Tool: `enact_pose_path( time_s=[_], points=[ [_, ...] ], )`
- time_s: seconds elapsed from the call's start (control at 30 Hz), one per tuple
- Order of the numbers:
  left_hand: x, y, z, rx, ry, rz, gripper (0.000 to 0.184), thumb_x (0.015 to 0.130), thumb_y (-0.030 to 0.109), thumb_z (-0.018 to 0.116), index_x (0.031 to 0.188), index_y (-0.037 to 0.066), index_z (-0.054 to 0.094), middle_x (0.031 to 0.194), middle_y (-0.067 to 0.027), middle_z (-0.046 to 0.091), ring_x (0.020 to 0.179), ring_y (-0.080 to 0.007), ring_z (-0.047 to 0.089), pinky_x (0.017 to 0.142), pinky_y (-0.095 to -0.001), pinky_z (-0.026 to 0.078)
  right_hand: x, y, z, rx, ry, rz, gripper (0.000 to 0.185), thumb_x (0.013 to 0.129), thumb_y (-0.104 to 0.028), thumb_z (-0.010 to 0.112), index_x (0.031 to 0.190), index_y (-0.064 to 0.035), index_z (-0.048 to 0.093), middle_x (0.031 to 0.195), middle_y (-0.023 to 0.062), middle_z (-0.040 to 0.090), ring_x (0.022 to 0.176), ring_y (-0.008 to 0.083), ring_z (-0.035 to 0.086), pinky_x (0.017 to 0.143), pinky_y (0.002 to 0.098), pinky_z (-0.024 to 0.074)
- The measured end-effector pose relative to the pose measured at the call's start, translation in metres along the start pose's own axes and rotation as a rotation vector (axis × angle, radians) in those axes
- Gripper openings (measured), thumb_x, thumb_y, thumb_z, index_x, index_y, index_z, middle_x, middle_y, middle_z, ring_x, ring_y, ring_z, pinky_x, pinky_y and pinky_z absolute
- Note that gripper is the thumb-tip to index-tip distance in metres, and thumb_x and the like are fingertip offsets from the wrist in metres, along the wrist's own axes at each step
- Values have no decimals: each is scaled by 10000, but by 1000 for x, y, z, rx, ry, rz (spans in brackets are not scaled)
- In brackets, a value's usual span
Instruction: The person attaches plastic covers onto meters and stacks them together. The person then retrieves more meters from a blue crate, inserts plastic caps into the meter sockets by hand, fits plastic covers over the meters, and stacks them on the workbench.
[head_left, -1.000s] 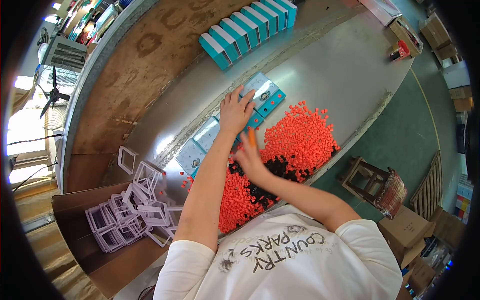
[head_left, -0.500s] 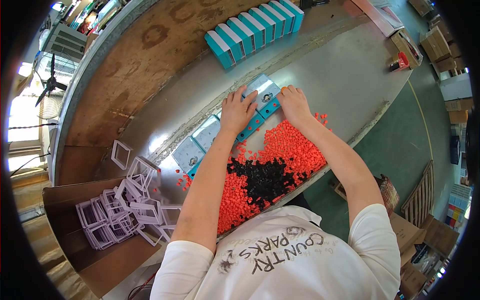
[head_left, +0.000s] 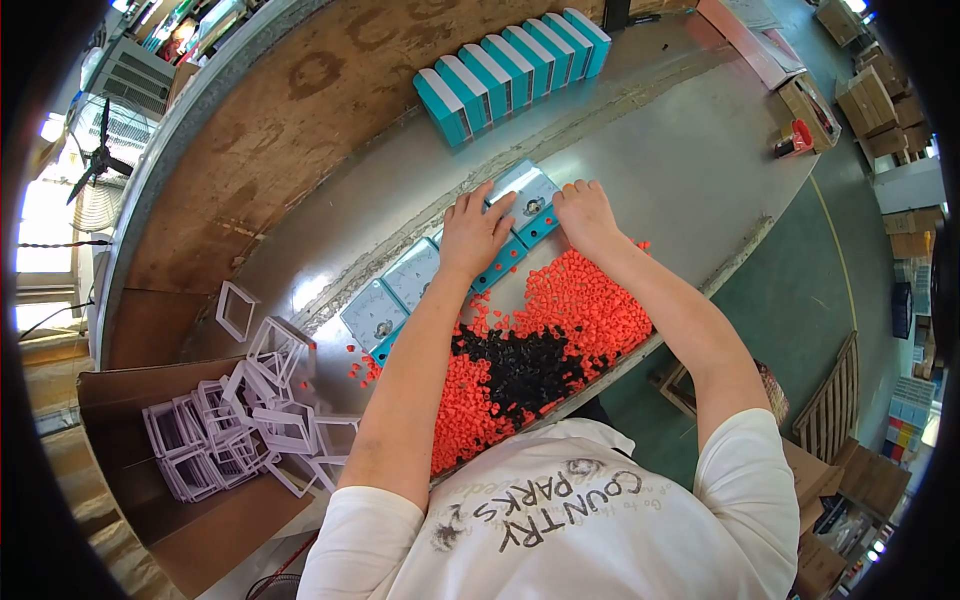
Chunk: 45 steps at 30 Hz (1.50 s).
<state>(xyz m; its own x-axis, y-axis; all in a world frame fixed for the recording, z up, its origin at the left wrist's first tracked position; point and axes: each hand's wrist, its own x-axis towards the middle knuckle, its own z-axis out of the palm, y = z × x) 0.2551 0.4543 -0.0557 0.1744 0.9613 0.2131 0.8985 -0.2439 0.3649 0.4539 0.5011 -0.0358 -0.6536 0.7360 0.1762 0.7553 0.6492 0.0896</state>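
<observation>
A slanting row of panel meters (head_left: 411, 272) with clear faces and teal bases lies on the metal bench. My left hand (head_left: 474, 232) rests over the middle of the row, fingers spread, touching the meter at the upper right end (head_left: 524, 188). My right hand (head_left: 586, 215) is at that meter's right edge, its fingers bent and pressed together; whatever they hold is hidden. Red pieces sit in some holes of the teal strips (head_left: 498, 268). Close below both hands lies a heap of small red plastic caps (head_left: 590, 300), with black caps (head_left: 525, 368) in its middle.
Several teal-and-white boxed units (head_left: 510, 75) stand in a line at the back. Pale plastic frames (head_left: 205, 440) fill a cardboard box (head_left: 225, 540) at the left, some spilling over. A red container (head_left: 793, 140) sits near the bench's far right end.
An orange-red spot at my right fingertips no longer shows, and that hand sits slightly lower against the meter. My left hand stays over the row. The whole view has shifted slightly.
</observation>
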Motion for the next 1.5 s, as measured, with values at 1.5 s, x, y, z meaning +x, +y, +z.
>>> enact_pose_path(
  time_s=[1.5],
  points=[
    [-2,0,1,-7,31,0,338,823,316,549,1156,263,568,1267,-53,438,1099,-266,445,908,-420,362,3,-22,-5,-5,-132,-41,83,708,-169,596,706,-86,605,706,40,571,738,194,554,659,336,384]
  ],
)
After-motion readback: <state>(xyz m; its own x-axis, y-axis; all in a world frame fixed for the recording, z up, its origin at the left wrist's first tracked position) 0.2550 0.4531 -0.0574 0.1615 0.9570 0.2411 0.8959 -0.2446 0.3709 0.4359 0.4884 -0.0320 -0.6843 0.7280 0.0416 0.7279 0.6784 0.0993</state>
